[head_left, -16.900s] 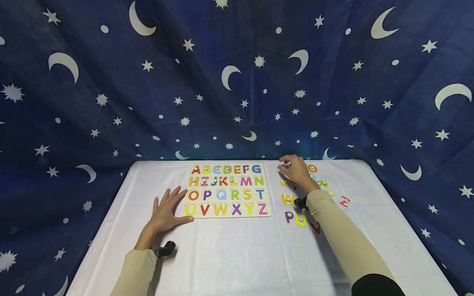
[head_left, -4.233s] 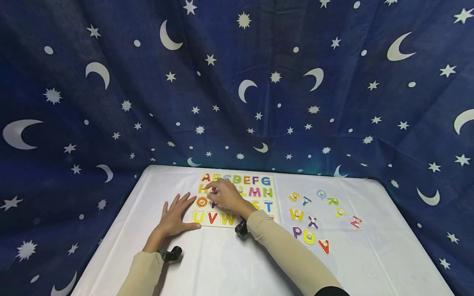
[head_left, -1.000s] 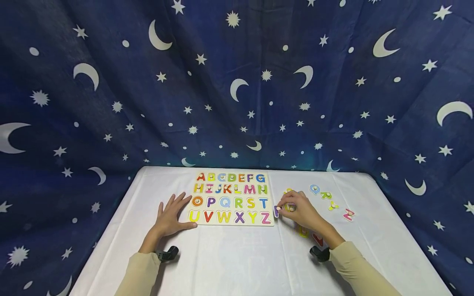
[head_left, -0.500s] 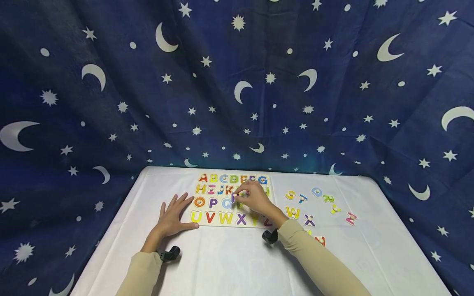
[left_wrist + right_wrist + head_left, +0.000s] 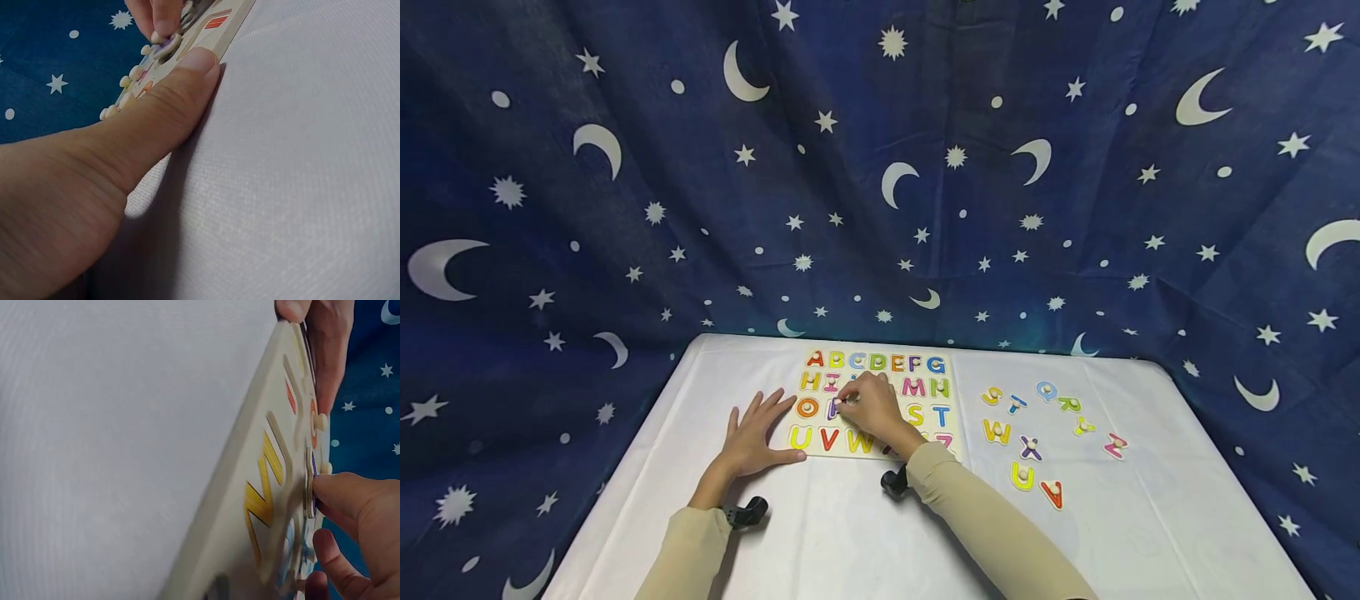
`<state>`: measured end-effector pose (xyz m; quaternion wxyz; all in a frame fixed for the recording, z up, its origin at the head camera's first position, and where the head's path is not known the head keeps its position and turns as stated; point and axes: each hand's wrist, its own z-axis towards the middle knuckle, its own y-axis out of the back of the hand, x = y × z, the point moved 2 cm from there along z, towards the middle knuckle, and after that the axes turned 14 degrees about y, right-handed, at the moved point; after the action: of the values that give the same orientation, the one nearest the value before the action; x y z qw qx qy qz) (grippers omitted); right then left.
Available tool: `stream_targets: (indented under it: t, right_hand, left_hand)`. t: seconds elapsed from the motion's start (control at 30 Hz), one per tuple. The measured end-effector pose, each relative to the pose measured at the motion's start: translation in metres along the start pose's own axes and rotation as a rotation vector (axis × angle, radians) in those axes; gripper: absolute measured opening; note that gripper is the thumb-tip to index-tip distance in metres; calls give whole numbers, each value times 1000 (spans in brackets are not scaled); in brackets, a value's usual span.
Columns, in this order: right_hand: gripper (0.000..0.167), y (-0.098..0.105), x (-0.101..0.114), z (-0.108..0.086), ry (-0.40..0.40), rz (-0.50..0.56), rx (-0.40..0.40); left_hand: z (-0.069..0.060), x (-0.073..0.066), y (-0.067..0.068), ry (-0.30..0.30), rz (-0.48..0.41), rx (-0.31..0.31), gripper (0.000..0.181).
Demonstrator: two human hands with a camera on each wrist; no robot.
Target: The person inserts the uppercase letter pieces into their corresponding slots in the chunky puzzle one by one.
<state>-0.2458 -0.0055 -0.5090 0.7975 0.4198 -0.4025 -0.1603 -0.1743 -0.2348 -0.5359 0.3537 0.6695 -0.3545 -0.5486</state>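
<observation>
The alphabet board point(image 5: 842, 456) lies on the white cloth. My right hand point(image 5: 874, 408) pinches the knob of the purple P piece point(image 5: 832, 409) over the P place in the third row. In the right wrist view the P piece point(image 5: 309, 482) is held by thumb and finger point(image 5: 350, 500) at the board's surface; whether it is seated, I cannot tell. My left hand point(image 5: 751, 437) is spread at the board's left edge, its thumb point(image 5: 197, 61) touching the near corner. The orange O piece point(image 5: 807, 407) sits in its place, left of the P.
Right of the board lie loose knobbed letters, among them a yellow W point(image 5: 997, 431), a purple X point(image 5: 1031, 448), a yellow U point(image 5: 1022, 476), a red V point(image 5: 1052, 494) and a pink Z point(image 5: 1116, 446). A dark blue curtain point(image 5: 850, 208) hangs behind the table.
My right hand has picked the purple P up from the loose letters and carried it left across the board to the P place. The left hand has stayed at the board's edge.
</observation>
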Motion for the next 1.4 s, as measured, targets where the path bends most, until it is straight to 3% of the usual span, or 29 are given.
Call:
stream_targets:
  t: [0.3, 0.53, 0.8, 1.0, 1.23, 1.4]
  right_hand:
    - [5, -9, 0, 2, 6, -8, -5]
    - [4, -7, 1, 2, 3, -8, -3]
    - [6, -6, 0, 1, 7, -20, 45]
    - [17, 9, -3, -4, 70, 34, 63]
    - [19, 34, -11, -10, 132, 82, 55]
    - [20, 50, -18, -16, 129, 71, 46]
  left_hand:
    - [-1, -5, 6, -25, 5, -14, 105]
    - [-1, -5, 6, -11, 4, -1, 106]
    - [-1, -5, 3, -3, 8, 6, 106]
    - [-2, -4, 3, -3, 8, 3, 106]
    - [-4, -4, 3, -5, 1, 1, 107]
    - [-4, -4, 4, -7, -13, 2, 107]
